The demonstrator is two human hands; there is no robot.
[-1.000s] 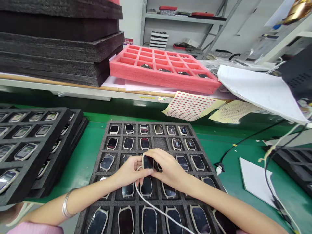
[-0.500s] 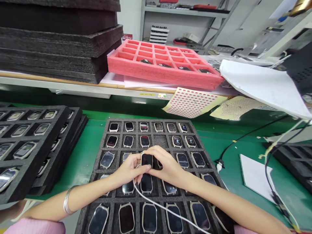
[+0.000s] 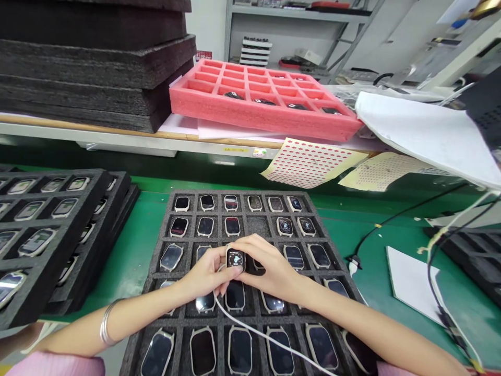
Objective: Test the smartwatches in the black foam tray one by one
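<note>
Between my two hands, above the middle of a dark foam tray (image 3: 256, 225), is a smartwatch (image 3: 235, 258) without a strap, its screen lit with a watch face. My left hand (image 3: 214, 271) is closed on its left side, thumb across the lower edge. A white charging cable (image 3: 254, 328) runs out from under the left fingers toward the lower right; its end is hidden behind the watch. My right hand (image 3: 263, 263) pinches the watch from the right, fingers along its top edge. More strapless watches (image 3: 240, 350) lie in the tray's compartments around my hands.
Stacked foam trays of watches (image 3: 84, 250) stand at the left. On the shelf above are thick black foam blocks (image 3: 78, 68) and a pink foam tray (image 3: 266, 115). Sticker sheets (image 3: 309, 163) hang from the shelf edge. Black cables (image 3: 391, 216) and white paper (image 3: 413, 282) lie at the right.
The held watch's screen has gone from dark to lit, now showing a watch face. Both hands keep nearly the same grip and place; the view has shifted slightly.
</note>
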